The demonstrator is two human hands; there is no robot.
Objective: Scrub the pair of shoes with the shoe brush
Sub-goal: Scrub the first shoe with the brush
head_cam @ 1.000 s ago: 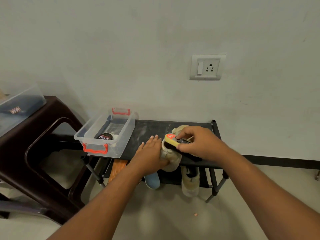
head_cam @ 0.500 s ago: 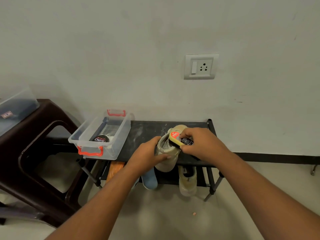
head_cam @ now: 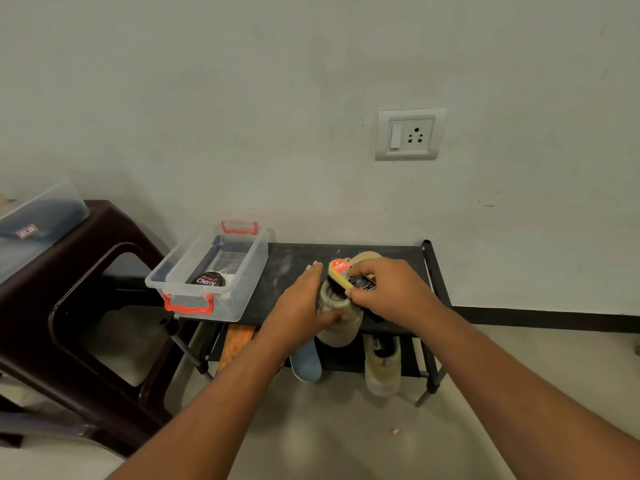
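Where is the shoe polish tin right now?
In the head view, the Cherry polish tin lies inside the clear plastic box, which sits on top of the black shoe rack at its left end.

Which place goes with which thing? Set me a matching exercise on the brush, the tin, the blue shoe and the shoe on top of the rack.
Things:
1. brush
2. tin
3. blue shoe
4. top shoe

Places:
A. lower shelf
B. left hand grips it
C. clear box
D. right hand grips it

Pairs: 1-D, 2-C, 3-A, 4-B.
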